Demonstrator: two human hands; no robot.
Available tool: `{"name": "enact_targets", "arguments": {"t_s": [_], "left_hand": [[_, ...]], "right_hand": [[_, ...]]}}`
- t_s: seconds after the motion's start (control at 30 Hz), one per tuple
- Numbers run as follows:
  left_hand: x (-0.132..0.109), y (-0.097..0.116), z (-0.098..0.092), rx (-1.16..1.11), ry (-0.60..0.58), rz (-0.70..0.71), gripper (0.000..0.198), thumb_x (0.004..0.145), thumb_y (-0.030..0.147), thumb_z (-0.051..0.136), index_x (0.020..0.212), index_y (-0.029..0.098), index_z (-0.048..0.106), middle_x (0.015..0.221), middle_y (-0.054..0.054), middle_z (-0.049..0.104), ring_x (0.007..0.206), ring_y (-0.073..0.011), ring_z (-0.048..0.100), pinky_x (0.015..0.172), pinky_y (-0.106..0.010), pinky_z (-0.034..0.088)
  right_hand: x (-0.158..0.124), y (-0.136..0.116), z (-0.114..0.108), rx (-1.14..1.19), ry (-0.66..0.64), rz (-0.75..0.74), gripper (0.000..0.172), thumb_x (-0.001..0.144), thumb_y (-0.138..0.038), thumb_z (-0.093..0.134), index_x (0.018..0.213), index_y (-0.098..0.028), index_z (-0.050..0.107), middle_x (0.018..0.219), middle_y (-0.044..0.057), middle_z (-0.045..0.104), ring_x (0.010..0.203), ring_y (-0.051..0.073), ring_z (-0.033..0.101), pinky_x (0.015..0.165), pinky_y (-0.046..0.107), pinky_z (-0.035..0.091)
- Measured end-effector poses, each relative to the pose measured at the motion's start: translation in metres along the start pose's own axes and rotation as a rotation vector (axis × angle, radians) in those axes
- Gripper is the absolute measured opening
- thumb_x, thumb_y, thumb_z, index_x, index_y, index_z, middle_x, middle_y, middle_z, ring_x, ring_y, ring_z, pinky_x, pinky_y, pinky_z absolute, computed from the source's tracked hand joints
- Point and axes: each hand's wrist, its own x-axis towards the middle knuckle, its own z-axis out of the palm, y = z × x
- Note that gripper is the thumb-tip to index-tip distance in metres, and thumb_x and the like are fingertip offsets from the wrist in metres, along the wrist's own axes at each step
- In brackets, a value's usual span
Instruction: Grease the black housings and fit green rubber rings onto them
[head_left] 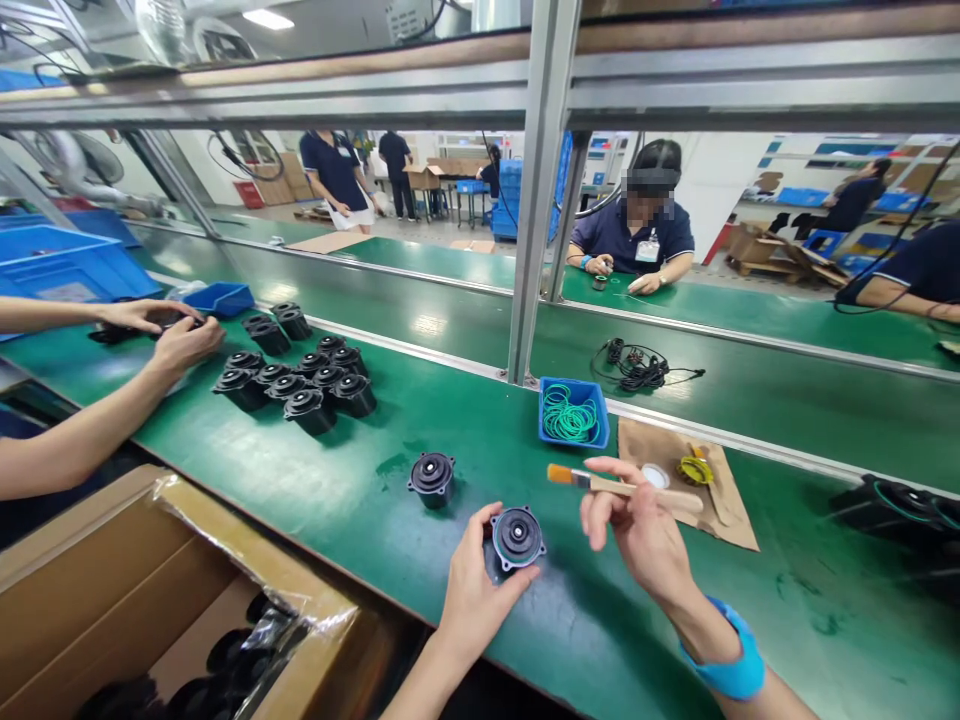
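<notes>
My left hand (480, 585) grips a black round flanged housing (517, 538) by its sides, its open top facing up and a green ring running round the rim. In my right hand (645, 535) a paintbrush (611, 485) with a wooden handle lies between the fingers, its orange bristles pointing left toward the housing but apart from it. Another black housing (433, 478) stands upright on the green bench just left of my left hand. Behind my right hand a sheet of brown cardboard (739, 520) carries a yellow cup (696, 470) and a white round lid (656, 477).
A blue bin (606, 440) holds green rings. Several black housings (307, 405) stand grouped at left, near a co-worker's hands (184, 340). An open cardboard box (90, 570) fills the lower left. A metal post (534, 200) rises beyond the bench; a cable bundle (645, 370) lies behind.
</notes>
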Motion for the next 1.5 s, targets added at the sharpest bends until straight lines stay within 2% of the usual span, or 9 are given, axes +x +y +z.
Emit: {"name": "enact_targets", "arguments": {"t_s": [0.17,0.33,0.43,0.57,0.73,0.87,1.13,1.37,1.5], "left_hand": [[0.004,0.004,0.0,-0.056,0.008,-0.035,0.052,0.064,0.03,0.085,0.108,0.021,0.058,0.101,-0.005,0.074,0.092,-0.0268,0.073,0.083,-0.042,0.059],[0.004,0.003,0.0,-0.025,0.011,-0.02,0.05,0.066,0.035,0.084,0.107,0.021,0.059,0.102,-0.006,0.075,0.092,-0.0272,0.073,0.081,-0.041,0.059],[0.004,-0.004,-0.001,0.036,0.012,-0.017,0.049,0.069,0.042,0.081,0.108,0.021,0.06,0.101,-0.007,0.075,0.09,-0.0283,0.074,0.08,-0.041,0.06],[0.005,-0.014,-0.001,0.08,0.006,-0.032,0.054,0.069,0.052,0.079,0.109,0.022,0.06,0.099,-0.006,0.076,0.087,-0.0283,0.074,0.078,-0.04,0.06],[0.006,-0.016,0.001,0.071,0.043,-0.084,0.058,0.066,0.063,0.075,0.107,0.024,0.06,0.095,-0.002,0.076,0.081,-0.0272,0.074,0.077,-0.038,0.06],[0.005,-0.01,0.002,0.072,0.077,-0.122,0.065,0.064,0.074,0.07,0.106,0.025,0.06,0.095,-0.003,0.075,0.082,-0.0283,0.073,0.079,-0.039,0.057],[0.005,0.001,0.003,0.068,0.102,-0.195,0.074,0.058,0.083,0.067,0.105,0.025,0.061,0.094,-0.004,0.077,0.084,-0.031,0.073,0.078,-0.04,0.055],[0.008,-0.013,-0.004,0.095,0.006,-0.178,0.067,0.059,0.068,0.076,0.107,0.024,0.06,0.1,-0.007,0.077,0.089,-0.0329,0.074,0.08,-0.043,0.058],[0.006,-0.015,-0.003,0.068,0.022,-0.165,0.066,0.061,0.065,0.076,0.109,0.024,0.06,0.102,-0.006,0.077,0.092,-0.0323,0.073,0.083,-0.043,0.058]], "right_hand": [[0.02,-0.013,-0.007,-0.108,-0.114,0.277,0.053,0.097,-0.066,0.045,0.085,-0.018,0.065,0.052,-0.002,0.056,0.046,0.012,0.048,0.043,0.021,0.037],[0.024,-0.006,-0.007,-0.066,-0.234,0.444,0.052,0.093,-0.067,0.05,0.087,-0.017,0.061,0.056,0.0,0.062,0.044,0.012,0.051,0.042,0.021,0.041],[0.033,-0.001,-0.031,-0.338,-0.048,0.342,0.058,0.091,-0.072,0.044,0.084,-0.017,0.063,0.059,0.0,0.06,0.047,0.013,0.052,0.044,0.024,0.042],[0.049,-0.002,-0.093,-0.689,0.22,0.305,0.052,0.093,-0.064,0.037,0.073,-0.02,0.057,0.058,0.0,0.054,0.051,0.016,0.053,0.05,0.027,0.042],[0.051,-0.01,-0.155,-0.913,0.323,0.416,0.026,0.089,-0.038,0.049,0.068,-0.022,0.054,0.057,0.002,0.062,0.057,0.021,0.06,0.059,0.03,0.042],[0.048,-0.009,-0.178,-1.006,0.37,0.504,0.026,0.091,-0.028,0.049,0.066,-0.022,0.054,0.06,0.004,0.067,0.058,0.022,0.064,0.061,0.03,0.043],[0.048,0.012,-0.187,-1.068,0.379,0.585,0.029,0.095,-0.025,0.053,0.067,-0.022,0.054,0.066,0.005,0.073,0.063,0.021,0.07,0.063,0.026,0.048],[0.049,0.016,-0.184,-1.115,0.384,0.594,0.028,0.097,-0.027,0.056,0.069,-0.021,0.056,0.071,0.008,0.075,0.07,0.023,0.073,0.067,0.027,0.047],[0.05,0.014,-0.183,-1.102,0.374,0.605,0.03,0.096,-0.026,0.057,0.067,-0.021,0.055,0.07,0.008,0.075,0.069,0.024,0.073,0.068,0.028,0.047]]}}
